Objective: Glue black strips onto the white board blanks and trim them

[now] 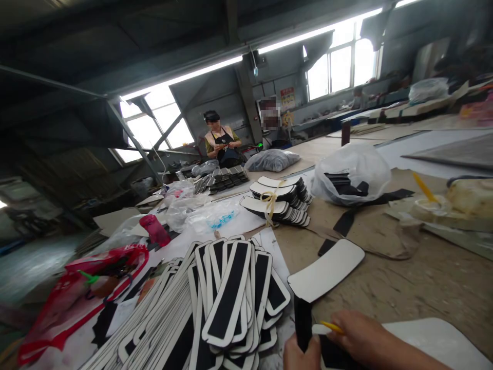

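Note:
My left hand (302, 354) grips a black strip (303, 324) that stands up from the bottom edge of the view. My right hand (365, 336) lies just to the right of it and holds a thin yellow tool (332, 326) whose tip points at the strip. Behind the strip a white curved pad (327, 270) lies on the worktable (423, 277). To the left spreads a big fan of several white-edged black strips (227, 303). A white board (439, 339) lies under my right forearm.
A tied bundle of pads (279, 205) and a clear bag of black pieces (352, 174) sit further back. A red bag (77, 293) lies at left. A yellow brush stands in a cup (427, 203) at right. A person in an apron (221, 144) works at the far end.

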The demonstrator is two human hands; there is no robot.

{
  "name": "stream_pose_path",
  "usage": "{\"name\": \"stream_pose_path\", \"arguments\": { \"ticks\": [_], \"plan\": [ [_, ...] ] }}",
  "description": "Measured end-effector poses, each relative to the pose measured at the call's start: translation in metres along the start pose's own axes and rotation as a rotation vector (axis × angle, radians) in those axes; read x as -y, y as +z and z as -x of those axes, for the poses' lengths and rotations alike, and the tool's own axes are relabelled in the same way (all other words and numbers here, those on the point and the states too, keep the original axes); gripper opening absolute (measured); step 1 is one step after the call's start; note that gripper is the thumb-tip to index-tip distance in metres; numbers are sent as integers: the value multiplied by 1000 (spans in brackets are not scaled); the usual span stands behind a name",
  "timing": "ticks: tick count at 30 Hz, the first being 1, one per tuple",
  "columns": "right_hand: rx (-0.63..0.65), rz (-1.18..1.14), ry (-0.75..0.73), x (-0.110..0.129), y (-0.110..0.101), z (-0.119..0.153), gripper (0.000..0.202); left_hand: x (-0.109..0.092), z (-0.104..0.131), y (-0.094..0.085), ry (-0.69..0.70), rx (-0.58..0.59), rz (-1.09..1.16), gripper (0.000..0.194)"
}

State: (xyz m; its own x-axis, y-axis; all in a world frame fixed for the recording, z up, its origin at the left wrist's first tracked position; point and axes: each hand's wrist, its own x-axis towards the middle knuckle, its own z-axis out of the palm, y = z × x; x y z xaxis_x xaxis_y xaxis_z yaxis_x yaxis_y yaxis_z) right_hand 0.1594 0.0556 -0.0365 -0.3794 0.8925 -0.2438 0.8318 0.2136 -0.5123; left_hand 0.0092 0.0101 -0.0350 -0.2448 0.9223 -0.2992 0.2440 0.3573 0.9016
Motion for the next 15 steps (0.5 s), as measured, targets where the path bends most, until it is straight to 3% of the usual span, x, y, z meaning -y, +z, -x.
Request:
{"name": "stream_pose_path", "arguments": {
  "ticks": [4, 9, 15],
  "plan": [
    [75, 120, -24, 14, -21, 9, 24, -10, 10, -8, -104, 152, 40, 40],
    [185, 96, 30, 15, -28, 1, 30, -4, 7, -8, -203, 179, 60, 37],
    [199, 112, 48, 16, -30, 4, 34, -8, 8, -5, -198, 176, 48, 27]
  ]
}}
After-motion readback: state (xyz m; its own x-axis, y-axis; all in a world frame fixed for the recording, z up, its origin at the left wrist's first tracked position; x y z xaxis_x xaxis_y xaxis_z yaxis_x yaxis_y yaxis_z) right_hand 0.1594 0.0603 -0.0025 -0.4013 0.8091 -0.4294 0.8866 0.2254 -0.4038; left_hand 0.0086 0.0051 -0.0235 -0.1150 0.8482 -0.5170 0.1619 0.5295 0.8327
